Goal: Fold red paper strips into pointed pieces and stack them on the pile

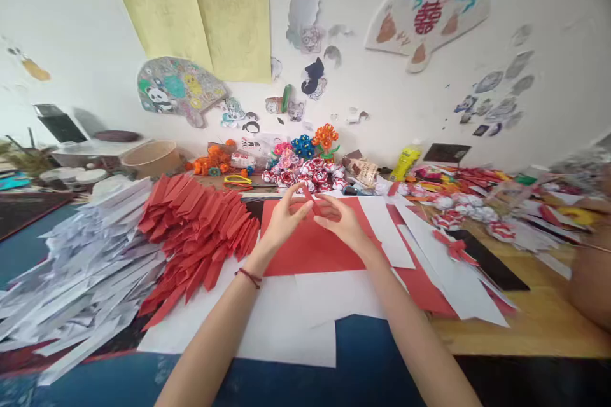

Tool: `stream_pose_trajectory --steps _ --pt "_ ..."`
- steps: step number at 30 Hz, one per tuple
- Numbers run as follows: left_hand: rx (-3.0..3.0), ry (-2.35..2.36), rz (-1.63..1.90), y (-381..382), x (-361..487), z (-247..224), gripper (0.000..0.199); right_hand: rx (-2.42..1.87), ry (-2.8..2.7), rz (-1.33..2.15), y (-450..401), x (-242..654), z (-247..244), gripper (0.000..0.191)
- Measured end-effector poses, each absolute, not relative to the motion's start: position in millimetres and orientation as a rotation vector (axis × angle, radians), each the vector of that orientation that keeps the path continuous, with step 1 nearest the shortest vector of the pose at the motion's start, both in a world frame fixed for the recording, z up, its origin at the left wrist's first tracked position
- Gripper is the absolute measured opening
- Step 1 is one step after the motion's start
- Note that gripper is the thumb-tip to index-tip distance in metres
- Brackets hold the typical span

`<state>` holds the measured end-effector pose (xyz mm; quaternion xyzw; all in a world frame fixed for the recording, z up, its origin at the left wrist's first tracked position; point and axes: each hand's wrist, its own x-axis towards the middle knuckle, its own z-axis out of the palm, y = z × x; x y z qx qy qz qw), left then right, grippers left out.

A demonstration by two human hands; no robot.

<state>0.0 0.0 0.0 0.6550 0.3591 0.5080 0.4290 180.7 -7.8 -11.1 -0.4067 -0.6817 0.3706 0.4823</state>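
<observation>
Over a large red paper sheet (315,254), my left hand (286,216) pinches a narrow red paper strip (308,192) between thumb and fingers. My right hand (342,219) comes in from the other side, its fingertips on the strip's right end and its thumb held lower. Part of the strip is hidden behind the fingers. White paper sheets (286,324) lie under the red one, towards me. To the left of my left hand is a big heap of folded red strips (200,222). A pile of folded white strips (95,267) lies further left.
Red-and-white paper pieces (305,175) and coloured flowers (324,138) stand against the wall. A round tub (150,159) is at the back left. On the right are a yellow bottle (407,159), a red paper bow (456,247) and another person's arm (592,267).
</observation>
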Motion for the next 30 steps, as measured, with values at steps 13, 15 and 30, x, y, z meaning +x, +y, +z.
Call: stream_pose_trajectory --steps 13,15,30 --pt "1.65 0.833 1.333 1.4 -0.6 2.1 0.055 -0.925 -1.6 1.16 -12.2 179.5 -6.1 0.058" --pt "1.644 0.823 1.34 1.2 -1.1 3.3 0.055 -0.934 -1.599 1.159 -11.7 179.5 -6.5 0.06" --pt "1.554 0.897 1.374 3.1 0.0 4.7 0.055 -0.917 -1.58 1.11 -13.2 178.5 -4.7 0.047"
